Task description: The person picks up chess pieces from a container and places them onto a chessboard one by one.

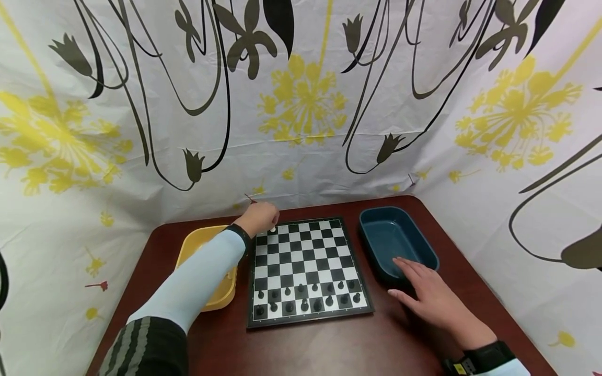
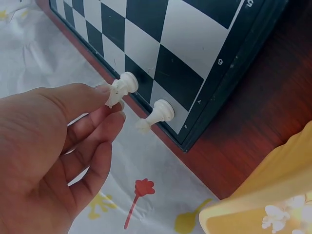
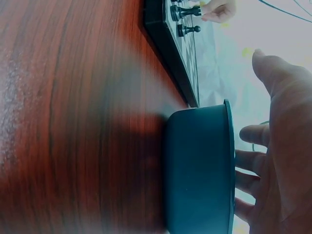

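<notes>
My left hand (image 1: 259, 218) is at the far left corner of the chessboard (image 1: 308, 265). In the left wrist view, its thumb and fingertips pinch a white chess knight (image 2: 123, 87), whose base is at a dark square on the edge row. Beside it a white rook (image 2: 158, 113) stands on the corner square. My right hand (image 1: 428, 292) hovers with relaxed, spread fingers over the near rim of the teal bin (image 1: 400, 235) and holds nothing.
Black chess pieces (image 1: 317, 304) stand in two rows on the board's near side. Left of the board, a yellow bin (image 1: 221, 302) contains white pieces (image 2: 277, 218), partly hidden by my left arm. Patterned fabric (image 1: 301, 172) hangs behind the brown table (image 1: 282, 350).
</notes>
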The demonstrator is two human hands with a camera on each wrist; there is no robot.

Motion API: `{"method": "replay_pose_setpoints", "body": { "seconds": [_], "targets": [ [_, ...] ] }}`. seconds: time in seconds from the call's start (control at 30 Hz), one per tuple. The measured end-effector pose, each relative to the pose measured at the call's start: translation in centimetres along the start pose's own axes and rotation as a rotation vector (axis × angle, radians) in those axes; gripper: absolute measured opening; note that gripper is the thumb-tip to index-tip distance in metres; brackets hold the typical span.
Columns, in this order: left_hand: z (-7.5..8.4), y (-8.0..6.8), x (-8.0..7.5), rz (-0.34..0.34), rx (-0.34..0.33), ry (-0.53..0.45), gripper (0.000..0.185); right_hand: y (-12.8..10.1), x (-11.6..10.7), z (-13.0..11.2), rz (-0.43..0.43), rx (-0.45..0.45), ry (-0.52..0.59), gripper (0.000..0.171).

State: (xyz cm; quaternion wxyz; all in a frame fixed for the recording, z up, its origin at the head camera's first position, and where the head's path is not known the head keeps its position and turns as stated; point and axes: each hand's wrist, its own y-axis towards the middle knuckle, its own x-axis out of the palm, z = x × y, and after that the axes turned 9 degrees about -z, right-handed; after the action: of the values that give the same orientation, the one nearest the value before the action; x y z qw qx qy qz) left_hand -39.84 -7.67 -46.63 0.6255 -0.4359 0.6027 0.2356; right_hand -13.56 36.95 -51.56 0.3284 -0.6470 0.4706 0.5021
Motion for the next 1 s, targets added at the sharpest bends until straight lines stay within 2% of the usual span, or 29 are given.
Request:
{"method": "replay_pose_setpoints", "body": {
  "seconds": [0.2, 0.47, 0.57, 0.8, 1.0],
  "targets": [
    [-0.1, -0.1, 0.5, -0.003, 0.0, 0.041, 0.019, 0.0, 0.2, -0.1, 0.002, -0.015, 0.006, 0.079],
    [-0.7, -0.6, 0.3, -0.029, -0.018, -0.029, 0.005, 0.5, 0.2, -0.2, -0.008, -0.012, -0.005, 0.081],
    [-1.2, -1.3, -0.1, -0.022, -0.024, -0.036, 0.006, 0.6, 0.2, -0.1, -0.005, -0.022, -0.005, 0.08],
    [-3.2, -4.9, -1.8, 0.048, -0.021, -0.115, 0.016, 1.0, 0.0, 0.0, 0.007, -0.047, -0.01, 0.079],
    [-6.1, -9.0, -1.6, 0.102, -0.037, -0.16, 0.012, 1.5, -0.4, -0.3, -0.003, -0.044, -0.013, 0.08]
  ]
}}
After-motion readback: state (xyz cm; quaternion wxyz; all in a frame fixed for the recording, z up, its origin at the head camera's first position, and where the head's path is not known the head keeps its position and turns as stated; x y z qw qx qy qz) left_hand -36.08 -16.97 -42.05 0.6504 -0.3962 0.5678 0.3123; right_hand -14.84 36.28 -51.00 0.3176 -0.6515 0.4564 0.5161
